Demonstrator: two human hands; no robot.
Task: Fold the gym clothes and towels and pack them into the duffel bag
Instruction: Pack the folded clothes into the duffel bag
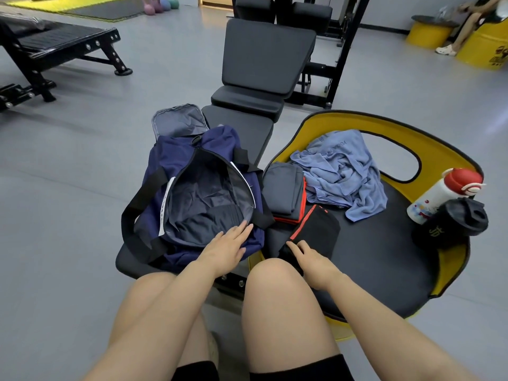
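Little lettering can be read. Along the upper edge of the crumpled blue towel [339,171], right of centre in the frame, pale printed letters are seen upside down; "YOGA" can just be made out, and the rest is lost in the folds. On the black shaker bottle [450,224] at the right edge, a gold mark or character is printed, too small to be read. On the yellow drum [483,48] in the upper right corner, a dark logo is shown, blurred and partly cut off.
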